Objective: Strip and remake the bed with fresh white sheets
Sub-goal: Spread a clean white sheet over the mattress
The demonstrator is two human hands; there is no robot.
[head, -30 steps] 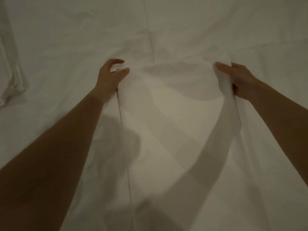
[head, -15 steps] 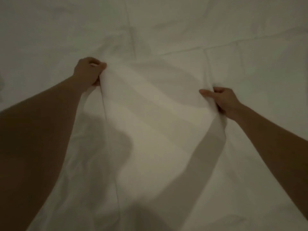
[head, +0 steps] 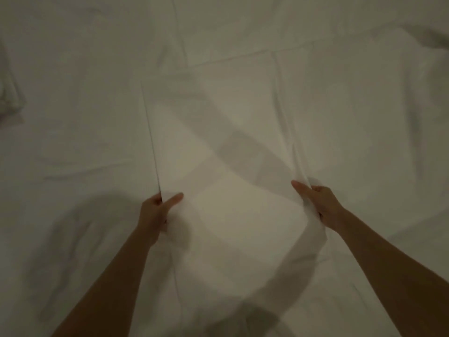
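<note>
Gripped a folded white sheet (head: pixel 218 147) by its side edges, left hand (head: pixel 155 212) and right hand (head: pixel 320 203) pinched shut, above the already sheet-covered bed (head: pixel 73 105). Unfolding and tucking apparently left.

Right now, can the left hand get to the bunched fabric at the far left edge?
Probably not yet: the left hand is clamped on the folded sheet, and the bunched fabric lies well off to its left. Nothing blocks the way, though.

sheet (head: pixel 218 215): white cloth, matt | creased | weave prob. smooth
</note>
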